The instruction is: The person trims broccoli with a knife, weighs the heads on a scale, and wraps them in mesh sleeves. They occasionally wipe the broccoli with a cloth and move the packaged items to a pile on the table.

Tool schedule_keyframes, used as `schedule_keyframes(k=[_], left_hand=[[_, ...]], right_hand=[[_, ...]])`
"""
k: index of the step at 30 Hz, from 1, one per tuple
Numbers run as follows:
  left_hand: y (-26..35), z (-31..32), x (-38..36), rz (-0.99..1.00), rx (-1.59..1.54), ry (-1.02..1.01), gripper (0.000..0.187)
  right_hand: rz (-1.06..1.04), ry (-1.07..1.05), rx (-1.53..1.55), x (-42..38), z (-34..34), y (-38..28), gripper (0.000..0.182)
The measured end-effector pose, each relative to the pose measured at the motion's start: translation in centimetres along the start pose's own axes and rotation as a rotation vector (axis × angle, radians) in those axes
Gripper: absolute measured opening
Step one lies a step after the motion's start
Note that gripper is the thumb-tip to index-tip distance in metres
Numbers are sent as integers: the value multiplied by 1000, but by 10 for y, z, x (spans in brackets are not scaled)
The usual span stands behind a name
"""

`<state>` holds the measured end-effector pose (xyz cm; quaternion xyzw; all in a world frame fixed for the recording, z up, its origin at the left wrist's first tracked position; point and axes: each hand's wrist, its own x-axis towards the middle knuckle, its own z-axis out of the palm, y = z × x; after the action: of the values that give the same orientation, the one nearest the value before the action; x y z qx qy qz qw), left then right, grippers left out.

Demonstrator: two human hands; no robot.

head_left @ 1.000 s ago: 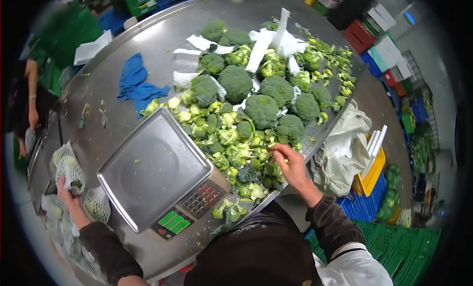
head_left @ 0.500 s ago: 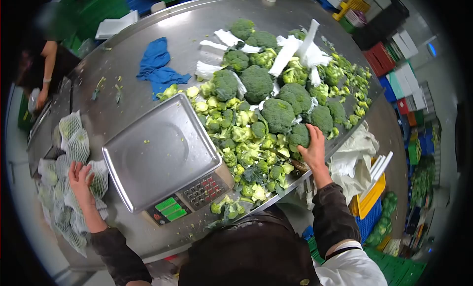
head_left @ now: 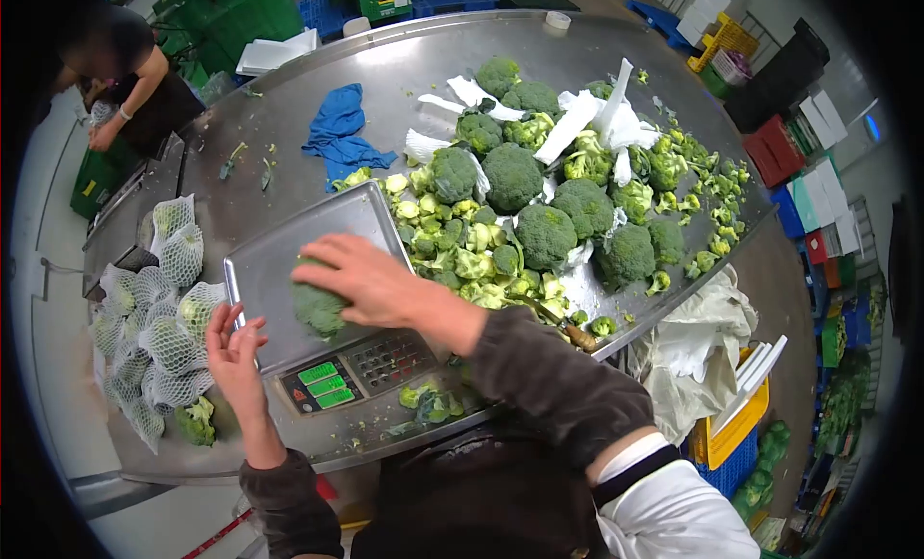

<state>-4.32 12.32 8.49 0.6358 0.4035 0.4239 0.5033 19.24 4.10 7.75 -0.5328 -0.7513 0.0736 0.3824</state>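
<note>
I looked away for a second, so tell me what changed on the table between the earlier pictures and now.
The right hand left the broccoli pile, crossed to the left and now presses a broccoli head onto the scale pan, which was bare before. The left hand lifted off the netted bags, open beside the scale. The blue cloth stayed put.

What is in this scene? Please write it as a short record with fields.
place: round steel table
right hand: grip on a broccoli head, set on the scale
left hand: open, at the scale's left edge, beside the net bags
scale display: lit green, digits too small to read
pile: broccoli heads and cut florets, right of the scale
cloth: blue, behind the scale
other person: at the table's far left
</note>
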Motion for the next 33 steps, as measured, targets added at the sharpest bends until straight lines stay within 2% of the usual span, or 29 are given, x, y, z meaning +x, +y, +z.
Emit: schedule_keyframes(k=[3, 4, 6, 7, 8, 9, 10, 11, 12, 13, 14, 16, 18, 19, 20, 22, 25, 27, 29, 31, 32, 33], left_hand=[[6, 7, -22, 9, -31, -20, 48], [4, 1, -29, 5, -27, 3, 48], [-4, -20, -48, -57, 22, 13, 47], [-9, -35, -59, -68, 39, 52, 45], [-8, -48, -69, -84, 56, 107, 45], [-6, -62, -79, -136, 74, 164, 45], [-1, -75, -90, -191, 97, 220, 44], [1, -85, -99, -209, 105, 279, 42], [4, -92, -109, -223, 125, 336, 42], [8, -95, -115, -231, 111, 352, 42], [12, -95, -118, -234, 94, 357, 42], [19, -83, -119, -239, 80, 391, 41], [25, -65, -113, -247, 21, 322, 41], [29, -54, -110, -245, 2, 289, 40], [30, -47, -108, -243, 7, 289, 40], [30, -34, -104, -203, -1, 161, 38], [32, -3, -98, -195, -10, 87, 39], [32, 28, -95, -163, -92, -65, 43], [38, 74, -96, -161, -161, -273, 52], [46, 119, -102, -118, -113, -498, 64], [49, 139, -107, -105, -208, -489, 61], [49, 147, -109, -143, -218, -484, 57]], right_hand=[[-7, -99, -67, 10, 45, 13, 67], [-23, -110, -54, 10, 39, 11, 67], [-37, 28, 42, -4, 9, 14, 61], [41, 32, 10, -16, -15, 19, 58], [102, 148, 22, -32, -40, 30, 58], [322, 221, 6, -57, -56, 58, 58], [333, 231, -232, -73, -85, 81, 60], [658, 163, -391, -67, -117, 77, 62], [545, 210, -510, -109, -131, 136, 70], [597, 195, -731, -129, -147, 167, 77], [629, 120, -809, -139, -166, 183, 79], [600, -59, -1114, -161, -185, 217, 68], [562, -206, -1100, -172, -202, 234, 52], [466, -102, -1082, -168, -203, 233, 34], [467, -98, -1078, -165, -203, 229, 34], [335, 78, -898, -132, -195, 178, 28], [223, 195, -640, -102, -175, 94, 19], [397, 138, -271, -100, -160, 39, 20], [326, 177, 74, -97, -137, -6, 19], [439, 119, 388, -92, -114, -42, 18], [387, 108, 426, -85, -109, -55, 18], [440, 104, 536, -88, -102, -61, 17]])
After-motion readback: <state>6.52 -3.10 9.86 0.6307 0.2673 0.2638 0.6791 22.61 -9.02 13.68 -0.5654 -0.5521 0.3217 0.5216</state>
